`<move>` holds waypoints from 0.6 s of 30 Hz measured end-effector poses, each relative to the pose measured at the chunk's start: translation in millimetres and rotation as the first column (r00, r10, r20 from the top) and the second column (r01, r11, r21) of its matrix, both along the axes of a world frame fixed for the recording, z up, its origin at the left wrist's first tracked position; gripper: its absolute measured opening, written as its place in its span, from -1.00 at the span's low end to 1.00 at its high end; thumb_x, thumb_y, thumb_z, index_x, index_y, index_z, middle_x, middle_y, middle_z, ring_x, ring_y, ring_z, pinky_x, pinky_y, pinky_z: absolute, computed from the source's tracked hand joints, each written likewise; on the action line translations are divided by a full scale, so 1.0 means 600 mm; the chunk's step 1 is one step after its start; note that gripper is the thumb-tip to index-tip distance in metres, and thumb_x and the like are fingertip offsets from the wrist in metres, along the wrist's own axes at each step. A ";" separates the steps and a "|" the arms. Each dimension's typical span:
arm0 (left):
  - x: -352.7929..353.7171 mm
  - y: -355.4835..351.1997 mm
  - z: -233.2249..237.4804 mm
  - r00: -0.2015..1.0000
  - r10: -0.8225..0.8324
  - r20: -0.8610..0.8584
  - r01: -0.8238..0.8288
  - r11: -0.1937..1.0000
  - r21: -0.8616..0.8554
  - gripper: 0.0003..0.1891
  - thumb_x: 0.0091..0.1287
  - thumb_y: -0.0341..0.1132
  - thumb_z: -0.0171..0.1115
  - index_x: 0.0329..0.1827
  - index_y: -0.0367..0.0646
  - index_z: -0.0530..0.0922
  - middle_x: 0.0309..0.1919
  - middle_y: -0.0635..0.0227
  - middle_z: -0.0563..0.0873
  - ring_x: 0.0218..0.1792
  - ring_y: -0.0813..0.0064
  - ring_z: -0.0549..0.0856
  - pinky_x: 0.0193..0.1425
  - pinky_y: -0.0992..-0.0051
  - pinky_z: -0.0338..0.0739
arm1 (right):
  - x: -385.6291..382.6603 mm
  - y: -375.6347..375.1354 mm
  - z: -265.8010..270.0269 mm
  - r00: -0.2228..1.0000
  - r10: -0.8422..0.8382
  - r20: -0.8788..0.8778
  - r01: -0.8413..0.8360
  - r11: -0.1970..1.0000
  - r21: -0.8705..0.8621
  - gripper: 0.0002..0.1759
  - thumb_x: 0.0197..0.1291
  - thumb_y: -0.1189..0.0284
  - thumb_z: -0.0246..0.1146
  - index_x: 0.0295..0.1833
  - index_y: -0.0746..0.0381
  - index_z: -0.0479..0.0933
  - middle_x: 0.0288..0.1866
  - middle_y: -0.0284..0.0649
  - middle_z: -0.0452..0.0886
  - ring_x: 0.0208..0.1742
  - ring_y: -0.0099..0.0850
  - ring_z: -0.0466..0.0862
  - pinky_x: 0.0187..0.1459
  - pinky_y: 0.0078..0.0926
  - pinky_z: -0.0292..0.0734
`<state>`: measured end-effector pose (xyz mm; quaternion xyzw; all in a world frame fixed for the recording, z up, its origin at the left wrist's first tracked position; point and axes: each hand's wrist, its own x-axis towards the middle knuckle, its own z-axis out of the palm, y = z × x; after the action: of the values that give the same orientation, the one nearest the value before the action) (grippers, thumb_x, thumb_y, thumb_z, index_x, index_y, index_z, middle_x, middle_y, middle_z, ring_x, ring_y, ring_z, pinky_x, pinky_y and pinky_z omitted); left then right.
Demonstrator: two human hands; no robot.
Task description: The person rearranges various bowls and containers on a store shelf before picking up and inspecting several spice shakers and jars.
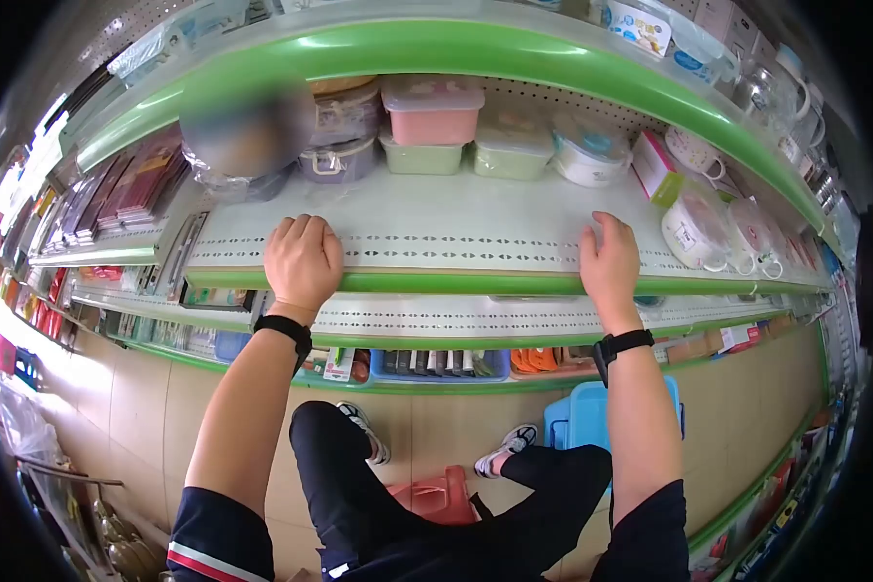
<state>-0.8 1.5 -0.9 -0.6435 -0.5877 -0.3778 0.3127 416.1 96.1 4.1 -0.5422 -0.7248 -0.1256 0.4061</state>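
My left hand (303, 260) curls over the front edge of a white perforated shelf (456, 228) with a green lip. My right hand (609, 264) grips the same front edge further right, fingers over the top. Both wrists wear black bands. Behind my hands the shelf carries a pink lidded box (433, 110) on a pale green box (422, 155), a second green box (512, 155), a round white container (592, 155) and a stack of clear lidded containers (342, 136). Neither hand holds a loose object.
White round lidded containers (694, 233) stand at the shelf's right end. Flat dark packets (126, 189) fill the shelf to the left. Lower shelves hold small goods. On the tiled floor below are a blue plastic stool (582, 417) and a red stool (432, 495), near my feet.
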 end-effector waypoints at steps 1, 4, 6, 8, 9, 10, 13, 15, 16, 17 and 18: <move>0.000 -0.001 0.000 1.000 -0.001 0.005 0.001 1.000 -0.003 -0.90 0.29 -0.38 0.22 -0.41 -0.12 0.60 -0.43 0.28 0.67 -0.35 0.13 0.64 -0.23 0.16 0.52 | 0.003 -0.001 0.000 1.000 0.001 0.006 -0.001 1.000 -0.004 -0.69 0.39 0.33 0.30 0.09 0.31 0.67 0.00 0.02 0.77 0.10 0.03 0.71 0.15 0.01 0.61; 0.000 0.000 -0.002 1.000 0.000 0.012 0.000 1.000 -0.005 -0.90 0.29 -0.38 0.22 -0.41 -0.11 0.60 -0.43 0.29 0.67 -0.34 0.13 0.64 -0.24 0.16 0.52 | 0.003 -0.001 0.002 1.000 -0.005 0.014 0.005 1.000 -0.021 -0.70 0.37 0.36 0.28 0.09 0.31 0.67 -0.01 0.03 0.77 0.10 0.04 0.71 0.14 0.01 0.62; 0.001 0.000 -0.001 1.000 0.005 0.007 -0.005 1.000 -0.006 -0.89 0.30 -0.38 0.22 -0.41 -0.12 0.60 -0.43 0.29 0.67 -0.34 0.13 0.64 -0.24 0.16 0.52 | 0.004 0.001 -0.001 1.000 -0.008 0.015 0.008 1.000 -0.028 -0.70 0.37 0.36 0.27 0.09 0.31 0.68 -0.01 0.03 0.77 0.09 0.04 0.71 0.14 0.01 0.62; 0.002 -0.001 -0.001 1.000 0.013 0.009 -0.013 1.000 -0.014 -0.89 0.30 -0.38 0.22 -0.40 -0.12 0.61 -0.43 0.29 0.67 -0.34 0.14 0.64 -0.24 0.16 0.52 | 0.007 0.004 -0.004 1.000 -0.008 0.018 0.008 1.000 -0.028 -0.70 0.38 0.36 0.27 0.09 0.31 0.68 -0.02 0.04 0.77 0.09 0.04 0.71 0.14 0.02 0.61; 0.003 -0.001 -0.001 1.000 0.017 0.010 -0.017 1.000 -0.018 -0.89 0.30 -0.37 0.22 -0.40 -0.12 0.61 -0.43 0.29 0.67 -0.34 0.14 0.65 -0.24 0.16 0.52 | 0.007 0.003 -0.004 1.000 -0.009 0.017 0.010 1.000 -0.029 -0.70 0.37 0.36 0.27 0.09 0.31 0.68 -0.02 0.04 0.77 0.09 0.05 0.71 0.13 0.02 0.61; 0.002 0.000 -0.002 1.000 0.014 0.008 -0.014 1.000 -0.016 -0.89 0.30 -0.37 0.22 -0.40 -0.12 0.61 -0.44 0.29 0.67 -0.34 0.14 0.65 -0.24 0.16 0.52 | 0.005 0.001 -0.003 1.000 -0.011 0.016 0.011 0.999 -0.030 -0.70 0.37 0.36 0.27 0.08 0.31 0.68 -0.02 0.04 0.77 0.09 0.05 0.71 0.13 0.02 0.62; 0.001 0.000 -0.002 1.000 0.007 0.008 -0.006 1.000 -0.011 -0.89 0.30 -0.37 0.22 -0.40 -0.12 0.61 -0.44 0.29 0.67 -0.34 0.14 0.65 -0.24 0.16 0.53 | 0.006 0.001 -0.003 1.000 -0.008 0.016 0.008 1.000 -0.020 -0.70 0.36 0.36 0.27 0.07 0.31 0.68 -0.04 0.05 0.77 0.08 0.05 0.71 0.12 0.02 0.62; 0.001 -0.001 -0.001 1.000 0.004 0.013 -0.004 1.000 -0.013 -0.89 0.30 -0.37 0.23 -0.40 -0.12 0.61 -0.44 0.29 0.67 -0.34 0.14 0.65 -0.23 0.16 0.53 | 0.006 0.003 -0.005 1.000 -0.007 0.018 0.007 1.000 -0.019 -0.71 0.36 0.37 0.27 0.06 0.31 0.68 -0.04 0.05 0.76 0.07 0.05 0.71 0.11 0.02 0.62; 0.002 -0.001 -0.001 1.000 0.005 0.015 -0.005 1.000 -0.010 -0.89 0.30 -0.37 0.23 -0.41 -0.12 0.61 -0.44 0.29 0.67 -0.34 0.14 0.65 -0.23 0.16 0.53 | 0.007 0.004 -0.006 1.000 -0.007 0.020 0.008 1.000 -0.022 -0.72 0.36 0.37 0.27 0.05 0.31 0.68 -0.04 0.04 0.76 0.07 0.05 0.71 0.11 0.02 0.62; 0.002 -0.001 -0.002 1.000 0.007 0.017 -0.007 1.000 -0.007 -0.89 0.30 -0.37 0.23 -0.41 -0.12 0.61 -0.44 0.29 0.68 -0.34 0.13 0.65 -0.23 0.16 0.53 | 0.009 0.005 -0.006 1.000 -0.007 0.021 0.008 1.000 -0.026 -0.72 0.36 0.37 0.27 0.05 0.30 0.68 -0.05 0.04 0.76 0.06 0.05 0.71 0.10 0.02 0.62; 0.003 -0.001 -0.001 1.000 0.010 0.019 -0.010 1.000 -0.004 -0.89 0.30 -0.36 0.23 -0.41 -0.12 0.61 -0.44 0.29 0.68 -0.34 0.13 0.65 -0.23 0.15 0.54 | 0.010 0.004 -0.006 1.000 -0.008 0.023 0.009 1.000 -0.017 -0.73 0.36 0.37 0.27 0.04 0.30 0.68 -0.05 0.03 0.76 0.06 0.04 0.71 0.10 0.02 0.62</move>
<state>0.9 1.2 -1.7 -0.6375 -0.5945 -0.3812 0.3080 422.0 98.5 0.7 -0.5473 -0.7281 -0.1272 0.3925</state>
